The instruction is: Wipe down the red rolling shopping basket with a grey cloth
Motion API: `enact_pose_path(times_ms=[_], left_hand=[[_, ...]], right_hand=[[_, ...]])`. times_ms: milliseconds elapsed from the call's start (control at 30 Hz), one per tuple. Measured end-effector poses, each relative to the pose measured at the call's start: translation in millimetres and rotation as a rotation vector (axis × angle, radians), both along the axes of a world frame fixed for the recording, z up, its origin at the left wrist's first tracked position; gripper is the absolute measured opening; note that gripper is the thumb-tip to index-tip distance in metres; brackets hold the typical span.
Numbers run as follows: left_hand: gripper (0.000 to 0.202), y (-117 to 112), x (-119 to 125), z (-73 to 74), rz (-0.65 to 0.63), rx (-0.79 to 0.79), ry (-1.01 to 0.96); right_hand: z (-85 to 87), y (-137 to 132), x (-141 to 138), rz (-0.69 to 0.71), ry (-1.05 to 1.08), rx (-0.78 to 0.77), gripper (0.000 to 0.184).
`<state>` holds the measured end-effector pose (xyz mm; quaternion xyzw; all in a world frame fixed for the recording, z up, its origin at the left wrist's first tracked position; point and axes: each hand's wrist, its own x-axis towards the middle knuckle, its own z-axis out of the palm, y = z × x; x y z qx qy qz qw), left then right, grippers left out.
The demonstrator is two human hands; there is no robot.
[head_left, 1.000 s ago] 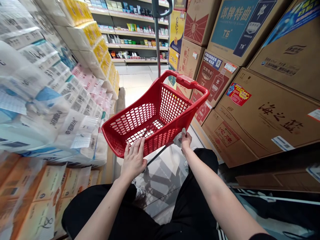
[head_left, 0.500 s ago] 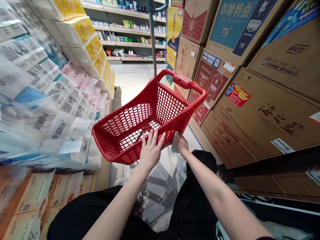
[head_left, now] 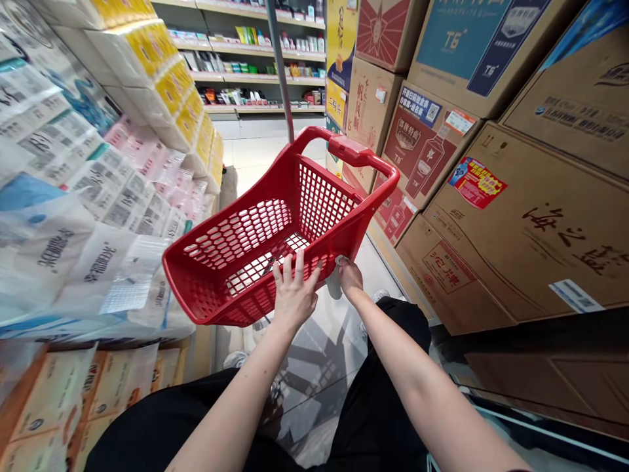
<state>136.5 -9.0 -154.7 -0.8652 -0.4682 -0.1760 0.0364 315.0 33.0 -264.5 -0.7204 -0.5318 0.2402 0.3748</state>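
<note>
A red plastic shopping basket [head_left: 246,216] with perforated walls stands tilted in front of me, its long handle pole [head_left: 281,72] rising behind it. Against the near side wall rests my left hand [head_left: 295,292], open with fingers spread, the fingertips by the upper rim. My right hand [head_left: 350,278] is closed on a pale grey cloth [head_left: 335,283], pressed to the outer wall near the handle end. Part of the cloth hangs below the fingers; the fingertips are partly hidden. Inside the basket only the bare grid floor shows.
Stacked cardboard cartons [head_left: 515,216] wall the right side closely. To the left are packs of tissue paper [head_left: 132,170], with orange-brown boxes [head_left: 54,393] below. Shelves [head_left: 255,78] of small goods stand at the back. My knees flank the tiled floor [head_left: 314,367].
The basket has shifted slightly left in view, and the camera has tilted a little. My right hand with the cloth has moved slightly left; my left hand still rests on the wall.
</note>
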Motion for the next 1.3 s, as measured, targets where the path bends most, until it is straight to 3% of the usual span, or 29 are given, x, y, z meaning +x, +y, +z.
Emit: enact_pose_path(times_ms=[133,300,433,533,700,933,1067,1167,1300], left_hand=[[0.067,-2.7,-3.6,2.0,-0.004,-0.021,0.004],[0.065,-8.5,-12.0,4.4,-0.01,-0.024,0.022],[0.063,-12.6,-16.8,4.8,-0.016,-0.011,0.031],[0.062,-15.3,-18.6,4.0,-0.027,-0.007,0.042],[0.062,-19.4,-19.0,2.5,-0.036,0.003,0.035],[0.062,-24.1,-20.0,4.7,-0.056,-0.004,0.02],[0.056,-26.3,-21.7,6.5,-0.076,-0.001,0.027],[0.054,-27.9,-22.2,7.7,-0.086,0.002,0.029],[0.053,-30.6,-21.6,9.1,-0.097,0.001,0.02]], right_hand=[[-1.8,-1.3,2.4,0.027,0.062,0.121,0.033],[-1.0,-24.5,-6.8,0.037,0.133,0.157,0.033],[4.1,-37.8,-22.7,0.052,-0.061,0.176,0.038],[5.3,-30.7,-29.9,0.009,-0.2,0.104,0.039],[3.7,-17.2,-27.8,0.094,-0.388,0.035,0.034],[-7.6,-58.2,-28.7,0.227,-0.388,0.079,0.036],[-8.1,-73.3,-27.8,0.033,-0.18,0.107,0.036],[5.8,-63.8,-22.5,-0.16,0.005,0.173,0.035],[26.2,-45.2,-20.9,-0.188,0.076,0.257,0.031]])
